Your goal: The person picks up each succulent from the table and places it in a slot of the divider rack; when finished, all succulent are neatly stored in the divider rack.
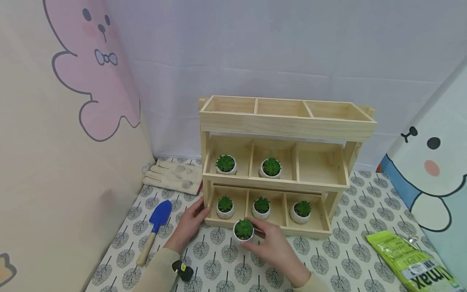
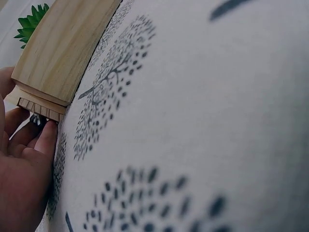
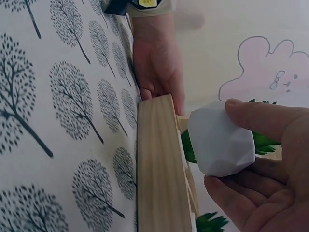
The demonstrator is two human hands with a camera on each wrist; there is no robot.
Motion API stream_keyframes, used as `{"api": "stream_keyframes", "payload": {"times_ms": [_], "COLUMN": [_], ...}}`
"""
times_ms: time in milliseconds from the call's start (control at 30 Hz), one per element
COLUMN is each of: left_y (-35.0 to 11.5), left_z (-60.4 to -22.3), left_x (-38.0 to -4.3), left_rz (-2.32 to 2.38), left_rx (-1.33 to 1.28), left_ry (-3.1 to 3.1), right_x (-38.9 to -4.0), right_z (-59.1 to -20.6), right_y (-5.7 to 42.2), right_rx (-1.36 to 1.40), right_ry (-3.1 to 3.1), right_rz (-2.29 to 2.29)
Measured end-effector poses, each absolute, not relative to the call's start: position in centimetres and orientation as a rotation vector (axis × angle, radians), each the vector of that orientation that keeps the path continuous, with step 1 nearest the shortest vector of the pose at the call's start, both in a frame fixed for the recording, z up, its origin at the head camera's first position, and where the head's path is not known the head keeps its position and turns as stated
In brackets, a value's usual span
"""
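A small succulent in a white faceted pot is pinched between the thumb and fingers of my right hand, just in front of the bottom tier. In the right wrist view the pot appears side-on in that hand. My left hand grips the lower left end of a three-tier wooden planter shelf; the left wrist view shows fingers against the wood's end. Potted succulents stand in all three bottom compartments, one pot at left. Two more occupy the middle tier's left and centre compartments.
Left of the shelf lie a blue trowel with a wooden handle and a pair of pale work gloves. A green bag lies at the right. Tree-patterned cloth covers the table, and a white curtain hangs behind.
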State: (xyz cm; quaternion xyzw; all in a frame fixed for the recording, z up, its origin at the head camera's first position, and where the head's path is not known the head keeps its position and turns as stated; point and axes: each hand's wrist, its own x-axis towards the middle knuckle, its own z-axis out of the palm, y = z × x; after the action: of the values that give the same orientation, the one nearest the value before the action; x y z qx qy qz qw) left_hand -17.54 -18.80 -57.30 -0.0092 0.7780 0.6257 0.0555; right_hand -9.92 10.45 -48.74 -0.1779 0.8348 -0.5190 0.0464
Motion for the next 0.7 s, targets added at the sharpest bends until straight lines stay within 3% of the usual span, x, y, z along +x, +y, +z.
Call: {"api": "stream_keyframes", "payload": {"times_ms": [700], "left_y": [-18.8], "left_z": [-57.5], "left_x": [-17.6], "left_rz": [1.905], "left_rx": [-0.038], "left_ry": [2.352], "right_x": [-9.8], "right_z": [-45.7], "right_y": [14.6], "right_rx": [-0.397], "right_ry": [2.699], "right_rz": [-1.541]}}
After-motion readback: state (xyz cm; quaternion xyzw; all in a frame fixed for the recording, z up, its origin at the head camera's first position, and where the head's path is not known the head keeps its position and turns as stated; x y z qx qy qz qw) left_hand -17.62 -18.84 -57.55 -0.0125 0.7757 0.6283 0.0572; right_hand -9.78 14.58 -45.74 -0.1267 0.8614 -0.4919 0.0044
